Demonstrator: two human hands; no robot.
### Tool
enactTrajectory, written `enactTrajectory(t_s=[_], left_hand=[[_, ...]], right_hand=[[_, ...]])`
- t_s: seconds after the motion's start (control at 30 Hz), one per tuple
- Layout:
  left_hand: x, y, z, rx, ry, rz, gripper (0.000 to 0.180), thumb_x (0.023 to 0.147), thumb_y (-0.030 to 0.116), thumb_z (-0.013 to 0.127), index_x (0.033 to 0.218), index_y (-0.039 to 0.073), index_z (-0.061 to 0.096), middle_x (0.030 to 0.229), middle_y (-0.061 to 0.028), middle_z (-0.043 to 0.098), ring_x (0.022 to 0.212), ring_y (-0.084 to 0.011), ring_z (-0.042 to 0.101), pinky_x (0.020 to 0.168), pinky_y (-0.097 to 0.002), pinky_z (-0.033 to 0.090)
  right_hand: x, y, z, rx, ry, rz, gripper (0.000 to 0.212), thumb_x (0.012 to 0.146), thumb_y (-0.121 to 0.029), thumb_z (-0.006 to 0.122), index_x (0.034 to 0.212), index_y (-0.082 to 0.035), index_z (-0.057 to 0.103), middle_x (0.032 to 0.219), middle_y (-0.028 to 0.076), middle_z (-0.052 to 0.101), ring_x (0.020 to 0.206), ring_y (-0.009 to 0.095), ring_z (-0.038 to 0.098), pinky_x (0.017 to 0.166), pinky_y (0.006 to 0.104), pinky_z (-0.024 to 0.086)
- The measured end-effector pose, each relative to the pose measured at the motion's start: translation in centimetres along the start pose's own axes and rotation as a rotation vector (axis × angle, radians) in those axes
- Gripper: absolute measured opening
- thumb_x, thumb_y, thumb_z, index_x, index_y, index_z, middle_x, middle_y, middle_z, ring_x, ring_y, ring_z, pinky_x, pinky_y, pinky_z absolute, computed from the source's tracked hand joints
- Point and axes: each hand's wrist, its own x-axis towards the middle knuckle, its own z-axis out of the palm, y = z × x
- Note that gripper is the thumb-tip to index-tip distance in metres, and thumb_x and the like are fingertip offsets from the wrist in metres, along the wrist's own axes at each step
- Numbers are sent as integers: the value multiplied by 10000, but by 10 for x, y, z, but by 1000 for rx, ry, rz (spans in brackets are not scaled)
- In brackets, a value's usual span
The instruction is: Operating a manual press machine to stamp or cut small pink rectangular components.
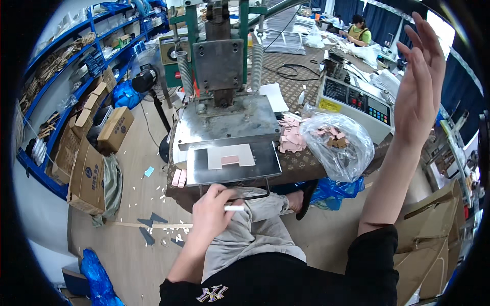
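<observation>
My left hand [212,211] is closed just in front of the press, by the handle [263,195] of a sliding plate. A small white strip [235,208] sticks out from its fingers. On the dark flat plate [199,172] lies a cream sheet [217,153] with a notch in its near edge, and a small pink piece [230,160] sits at that notch. Above and behind the plate is the press's thick metal block [229,120]. My right hand [421,86] is raised high at the right, fingers stretched out, with nothing in it.
Right of the press are a pile of pink pieces [292,135], a clear bag [337,158] of pink and brown pieces, and a control box [357,104]. Small pink blocks [179,178] stand by the plate's left corner. Cardboard boxes [87,178] line the left; another person [359,33] sits far back.
</observation>
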Motion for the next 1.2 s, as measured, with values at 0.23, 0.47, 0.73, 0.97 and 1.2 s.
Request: enactTrajectory(t_s=[0.23,0.47,0.73,0.97,1.2], left_hand=[[-26,-2,27,40,182,-33,226,835,127,801,1053,97,750,1004,-92,676,912,-321,670,768,-417,542],[-18,-12,39,18,275,-40,199,839,78,781,1036,97,759,978,-93,684,891,-299,665,759,-407,535],[7,-24,44,24,298,-28,205,822,65,782,1025,87,759,965,-94,684,885,-309,664,754,-411,533],[19,-29,45,19,290,-33,216,812,50,783,1026,76,758,961,-105,683,890,-315,668,762,-410,537],[21,-25,41,-39,275,-89,213,803,27,782,1014,38,752,966,-126,692,889,-328,672,784,-405,542]], right_hand=[[54,-20,21,147,61,70,751,996,-542,597,1536,-53,413,1566,123,424,1465,242,345,1191,482,291],[78,-33,32,499,15,38,615,1067,-399,532,1458,63,425,1492,196,455,1366,300,472,1183,410,325],[73,-32,37,638,63,17,626,1047,-429,555,1433,43,413,1444,173,464,1350,302,463,1203,413,316],[55,-18,40,679,70,14,555,989,-458,615,1295,-26,449,1294,118,482,1268,286,466,1208,433,295],[17,-3,36,725,113,4,492,930,-487,675,1157,-94,485,1144,63,500,1186,269,468,1213,454,273]])
